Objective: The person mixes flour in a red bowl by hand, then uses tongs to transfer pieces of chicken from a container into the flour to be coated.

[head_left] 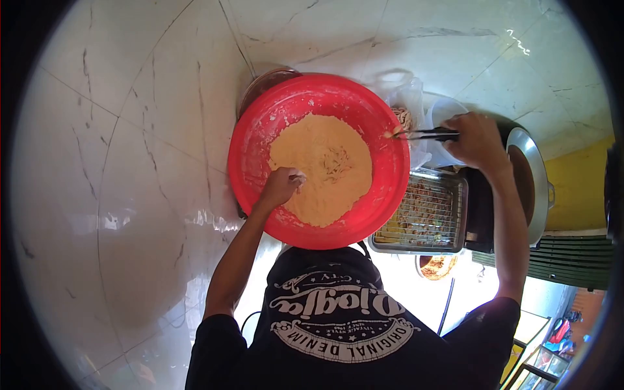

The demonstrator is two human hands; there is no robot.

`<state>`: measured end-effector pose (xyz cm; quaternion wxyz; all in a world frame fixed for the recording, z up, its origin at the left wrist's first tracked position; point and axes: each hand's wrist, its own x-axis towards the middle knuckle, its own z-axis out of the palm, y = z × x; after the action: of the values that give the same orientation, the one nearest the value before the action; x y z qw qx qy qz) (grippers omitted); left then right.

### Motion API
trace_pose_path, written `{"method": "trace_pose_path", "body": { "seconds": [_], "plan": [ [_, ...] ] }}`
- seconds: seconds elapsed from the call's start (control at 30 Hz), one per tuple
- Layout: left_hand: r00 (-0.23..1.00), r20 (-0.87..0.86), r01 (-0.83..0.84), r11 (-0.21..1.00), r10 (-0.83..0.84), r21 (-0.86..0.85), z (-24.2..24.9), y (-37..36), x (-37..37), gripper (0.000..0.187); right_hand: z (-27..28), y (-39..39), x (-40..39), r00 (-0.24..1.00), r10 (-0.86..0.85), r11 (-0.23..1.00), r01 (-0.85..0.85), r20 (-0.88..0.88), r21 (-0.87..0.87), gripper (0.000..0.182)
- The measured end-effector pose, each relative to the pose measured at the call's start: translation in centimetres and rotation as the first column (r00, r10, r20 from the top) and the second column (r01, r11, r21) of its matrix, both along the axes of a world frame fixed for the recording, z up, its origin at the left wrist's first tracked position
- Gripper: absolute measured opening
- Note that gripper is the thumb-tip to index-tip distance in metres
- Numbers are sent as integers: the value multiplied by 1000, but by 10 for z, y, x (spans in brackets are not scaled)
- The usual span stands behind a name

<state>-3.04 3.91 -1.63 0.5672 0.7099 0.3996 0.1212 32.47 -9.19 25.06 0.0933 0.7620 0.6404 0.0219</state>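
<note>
A large red basin (250, 169) holds a wide bed of pale yellow flour (312, 195). Several small thin pieces (336, 162) lie partly coated near the flour's middle. My left hand (281, 186) is over the left part of the flour, its fingers closed and whitened at the tips; what they hold, if anything, is hidden. To the right, my right hand (479, 141) grips dark tongs (429, 134) by the handle. The tongs point left over the basin's right rim, with a small pale piece (390, 134) at their tips.
Beyond the right rim are a plastic bag (416, 104) and a pale translucent container (448, 107). A wire rack on a metal tray (422, 214) stands nearer me, with crumbs below. A large metal pan (536, 175) is at the far right. Marble-patterned tiles (143, 130) extend left.
</note>
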Motion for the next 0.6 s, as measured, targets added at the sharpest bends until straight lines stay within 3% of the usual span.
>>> {"method": "trace_pose_path", "body": {
  "seconds": [0.07, 0.17, 0.3, 0.4, 0.47, 0.6],
  "plan": [
    [999, 44, 13, 995, -17, 94, 2, -1, 3, 25, -42, -3, -26, 981, 179, 981, -172, -76, 94, 24],
    [994, 55, -99, 993, 96, 59, -1, -6, 6, 30, -92, 1, -73, 963, 177, 979, -194, -204, -68, 16],
    [999, -18, -47, 995, 48, 88, 15, -8, 5, 42, -143, 4, -113, 966, 161, 949, -208, -204, -235, 20],
    [997, 55, -59, 997, 56, 55, 1, -5, 2, 34, -148, 4, -120, 951, 155, 939, -226, -269, -258, 16],
    [1000, -15, -8, 987, 10, 162, 5, -4, 1, 23, -135, 8, -120, 959, 130, 911, -216, -253, -352, 14],
    [1000, -18, 19, 993, -17, 115, 12, -6, 4, 16, -131, 7, -107, 960, 126, 929, -203, -251, -309, 18]
  ]
}}
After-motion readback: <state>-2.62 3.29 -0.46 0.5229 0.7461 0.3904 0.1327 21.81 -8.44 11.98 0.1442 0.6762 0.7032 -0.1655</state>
